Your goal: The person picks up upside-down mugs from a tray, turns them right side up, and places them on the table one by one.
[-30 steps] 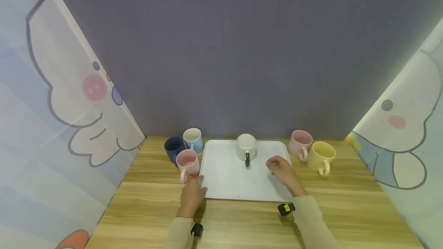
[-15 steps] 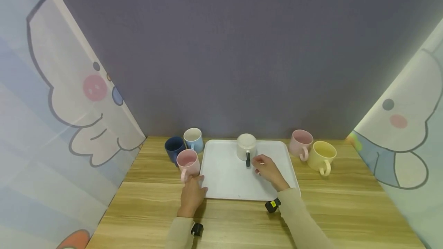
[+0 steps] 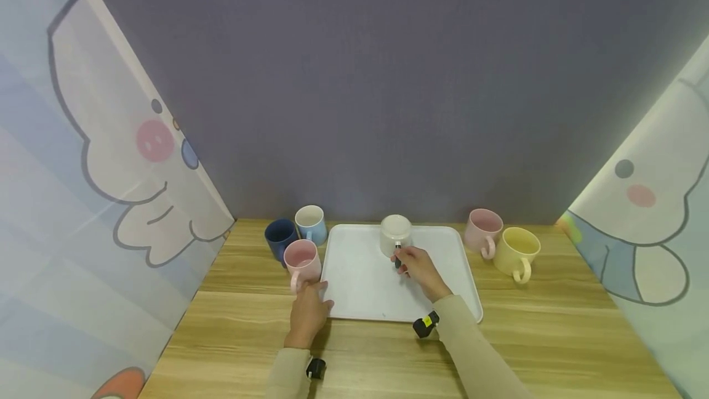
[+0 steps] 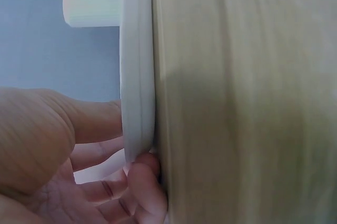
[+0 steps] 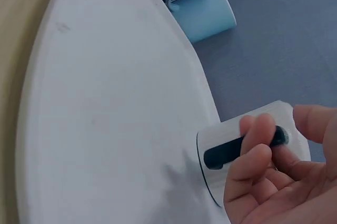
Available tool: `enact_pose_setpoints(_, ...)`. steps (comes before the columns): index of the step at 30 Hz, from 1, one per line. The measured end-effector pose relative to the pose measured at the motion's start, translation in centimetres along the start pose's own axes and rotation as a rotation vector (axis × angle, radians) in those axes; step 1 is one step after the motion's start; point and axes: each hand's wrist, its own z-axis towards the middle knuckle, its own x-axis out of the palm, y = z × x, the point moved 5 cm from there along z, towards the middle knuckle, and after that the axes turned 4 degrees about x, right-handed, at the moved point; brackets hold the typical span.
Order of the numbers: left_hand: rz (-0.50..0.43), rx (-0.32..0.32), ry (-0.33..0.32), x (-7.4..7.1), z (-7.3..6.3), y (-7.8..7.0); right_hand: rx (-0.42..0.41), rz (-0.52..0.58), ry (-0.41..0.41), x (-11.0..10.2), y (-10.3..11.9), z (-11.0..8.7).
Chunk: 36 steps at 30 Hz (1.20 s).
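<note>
A white mug [image 3: 396, 228] with a black handle [image 5: 226, 153] stands upside down on the white tray [image 3: 354, 291], towards its back edge. My right hand [image 3: 418, 270] is at that handle, its fingers curled round it; in the right wrist view the thumb is apart from the handle. At the tray's left side, my left hand [image 3: 308, 314] grips the edge. The left wrist view shows its thumb against the tray rim [image 4: 138, 71] and the fingertips [image 4: 145, 182] bent around the corner. Just beyond this hand stands a pink mug [image 3: 301, 260], handle facing me.
Left of the tray, a dark blue mug [image 3: 280, 237] and a light blue mug [image 3: 311, 223] stand behind the near pink one. On the right are another pink mug [image 3: 483, 228] and a yellow mug [image 3: 515, 251]. All rest upright on the wooden table [image 3: 238, 331] before a grey backdrop [image 3: 354, 91].
My right hand has moved left across the tray from its right side, and its fingers have closed round the white mug's handle. The left hand has stayed at the tray's edge.
</note>
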Motion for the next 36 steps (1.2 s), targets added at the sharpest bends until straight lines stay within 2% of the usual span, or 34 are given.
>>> enact_pose_setpoints(14, -0.012, 0.015, -0.006, -0.1, 0.2, 0.0, -0.006, 0.064, -0.036, -0.6, -0.4, -0.4)
enact_pose_setpoints(23, -0.022, 0.005, 0.0, 0.1, 0.2, 0.3, 0.009, 0.07, -0.086, -0.7, -0.2, -1.6)
enact_pose_setpoints(31, -0.03, 0.01, 0.002, -0.1, 0.2, 0.2, -0.029, 0.048, -0.094, -0.8, 0.6, -2.7)
enact_pose_setpoints(36, -0.033, 0.008, 0.012, -0.1, 0.2, 0.2, -0.09, 0.057, -0.085, -1.2, 2.0, -3.6)
